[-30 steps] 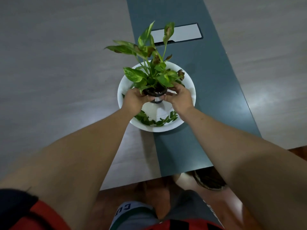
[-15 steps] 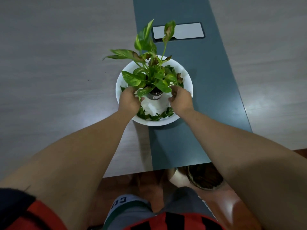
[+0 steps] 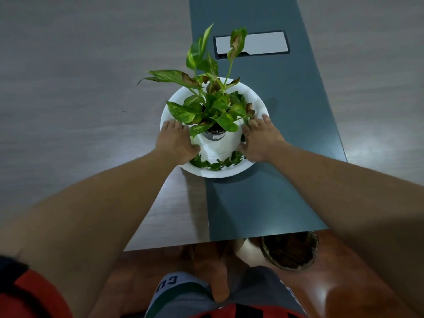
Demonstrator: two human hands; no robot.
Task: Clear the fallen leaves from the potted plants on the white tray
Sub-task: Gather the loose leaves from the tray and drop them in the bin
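**A:** From the head view, where do you stand? Your left hand [image 3: 176,143] lies palm down on the left side of the white tray [image 3: 220,174], fingers loosely together and curved over the rim, with nothing pinched that I can see. Your right hand [image 3: 259,141] is on the right side, fingers slightly spread, tips among the greenery there.

**B:** And the leaves?

**A:** Not cleared. A band of fallen leaves [image 3: 215,162] lies along the near inner edge of the tray between your two hands, and more green shows at the far right by your fingertips. The potted plant [image 3: 211,106] stands upright in the middle, in its small dark pot [image 3: 215,134], several leaves browned at the edges.

**B:** So how far along is it?

**A:** Early, I judge. Neither hand visibly holds a leaf, though your palms hide what is under them. Everything loose in the tray is left to gather. There is only this one view, so the tray's far side behind the foliage stays unknown.
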